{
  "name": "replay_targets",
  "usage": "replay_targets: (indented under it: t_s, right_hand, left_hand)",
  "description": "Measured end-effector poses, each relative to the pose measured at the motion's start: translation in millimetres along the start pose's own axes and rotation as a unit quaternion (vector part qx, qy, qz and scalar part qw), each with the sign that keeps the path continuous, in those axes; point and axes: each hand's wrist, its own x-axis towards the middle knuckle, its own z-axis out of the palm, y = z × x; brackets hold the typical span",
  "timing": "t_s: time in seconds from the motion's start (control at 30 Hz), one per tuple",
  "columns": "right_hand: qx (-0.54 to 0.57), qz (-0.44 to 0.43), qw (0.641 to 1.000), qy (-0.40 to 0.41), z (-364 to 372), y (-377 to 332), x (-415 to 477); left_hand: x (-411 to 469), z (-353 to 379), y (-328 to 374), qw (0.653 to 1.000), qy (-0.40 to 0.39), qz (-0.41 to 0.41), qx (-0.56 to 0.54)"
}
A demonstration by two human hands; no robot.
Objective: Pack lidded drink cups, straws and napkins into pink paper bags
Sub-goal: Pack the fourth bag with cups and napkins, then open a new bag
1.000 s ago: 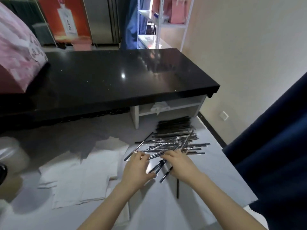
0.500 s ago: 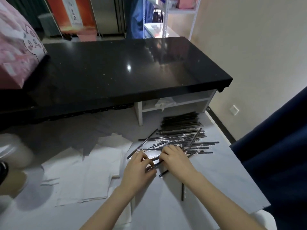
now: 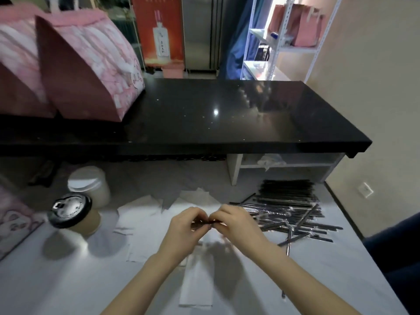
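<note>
My left hand (image 3: 185,228) and my right hand (image 3: 236,223) meet above the white table, both pinched on a small bunch of black wrapped straws (image 3: 205,222) held end-on between the fingertips. The loose pile of wrapped straws (image 3: 288,208) lies just right of my right hand. White napkins (image 3: 145,214) are spread flat under and left of my hands. A cup with a black lid (image 3: 69,208) stands at the left, with a white-lidded cup (image 3: 87,185) behind it. Two pink paper bags (image 3: 86,64) stand on the black counter at the far left.
A black counter (image 3: 227,117) runs across behind the white table (image 3: 68,280). Another pink bag (image 3: 13,221) shows at the left edge. A dark blue cloth (image 3: 395,253) hangs at the right edge. White shelving with pink bags (image 3: 295,26) stands at the back right.
Both hands lifted off the straw pile and came together to the left with a few straws pinched between them. The view tilted up, bringing the cups and pink bags into sight.
</note>
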Motion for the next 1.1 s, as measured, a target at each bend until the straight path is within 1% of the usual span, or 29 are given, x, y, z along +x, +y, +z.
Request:
replay_targets:
  t_s: [0.07,0.17,0.27,0.4,0.53,0.67,0.77,0.87,0.93,1.0,1.03,1.1]
  right_hand:
    - [0.026,-0.023,0.999,0.008,5.5,-23.9,17.2]
    - [0.061,-0.062,0.996,-0.004,16.8,-62.6,45.7]
    - [0.055,-0.119,0.991,-0.013,24.6,-106.9,76.3]
    - [0.028,-0.218,0.976,0.004,33.2,-182.7,112.6]
    - [0.03,-0.286,0.957,0.037,42.1,-264.3,145.0]
    - [0.037,-0.325,0.944,0.046,44.2,-332.2,182.8]
    - [0.033,-0.348,0.932,0.098,42.2,-371.6,212.5]
    - [0.051,-0.33,0.932,0.143,41.3,-400.6,235.6]
    - [0.072,-0.318,0.933,0.15,44.0,-418.0,247.4]
    - [0.089,-0.328,0.93,0.143,49.4,-436.6,256.0]
    - [0.095,-0.337,0.926,0.139,52.8,-446.1,259.1]
    - [0.11,-0.351,0.921,0.13,60.8,-464.2,263.6]
  left_hand:
    - [-8.6,-29.3,-5.9,1.0,0.022,-0.014,0.0]
    - [-27.5,-84.8,-19.9,0.996,0.075,-0.041,0.011]
    - [-54.4,-149.8,-31.0,0.988,0.135,-0.062,0.032]
    - [-89.9,-227.9,-35.4,0.973,0.215,-0.061,0.064]
    - [-122.3,-300.0,-37.2,0.961,0.26,-0.04,0.089]
    - [-146.0,-368.5,-38.8,0.95,0.286,-0.01,0.124]
    - [-163.8,-416.6,-46.2,0.938,0.317,-0.004,0.142]
    - [-185.0,-457.4,-59.1,0.906,0.405,-0.019,0.122]
    - [-194.4,-480.1,-71.2,0.882,0.443,-0.031,0.156]
    - [-194.8,-498.2,-84.3,0.868,0.44,-0.042,0.227]
    - [-192.8,-504.6,-90.4,0.868,0.423,-0.052,0.255]
    - [-188.4,-513.0,-101.5,0.88,0.368,-0.08,0.289]
